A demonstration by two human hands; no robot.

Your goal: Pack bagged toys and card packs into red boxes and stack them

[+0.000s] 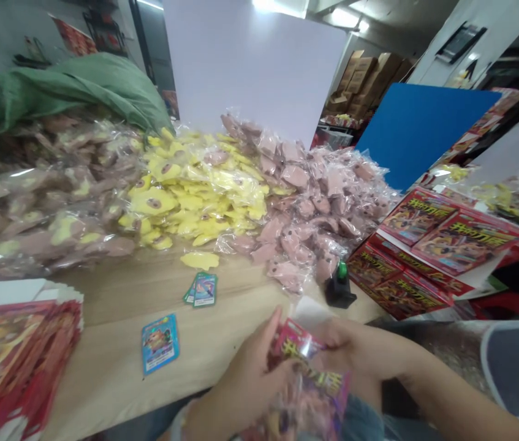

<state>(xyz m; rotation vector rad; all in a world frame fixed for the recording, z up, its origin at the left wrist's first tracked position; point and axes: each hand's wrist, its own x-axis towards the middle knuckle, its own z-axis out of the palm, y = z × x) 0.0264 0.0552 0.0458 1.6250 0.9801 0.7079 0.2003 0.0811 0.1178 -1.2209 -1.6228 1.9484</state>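
Observation:
At the front edge of the table, my left hand point(255, 373) grips a printed plastic bag point(307, 398) from its left side, thumb across the front. The bag has a red and purple header with yellow lettering and a see-through lower part showing pinkish pieces. My right hand point(355, 348) closes on the bag's upper right edge, its fingertips partly hidden. Behind the hands a white piece point(310, 311) sticks up, too blurred to name. Left of them lie a blue-bordered card stack point(160, 344) and a few green cards point(204, 289).
Bagged yellow shapes point(195, 196) and bagged pink shapes point(305, 202) are heaped along the back. Red printed boxes point(424, 245) stack at right, beside a black tape dispenser-like object point(339, 289). Red printed flat packages point(6, 361) pile at left, below a green sack point(79, 86).

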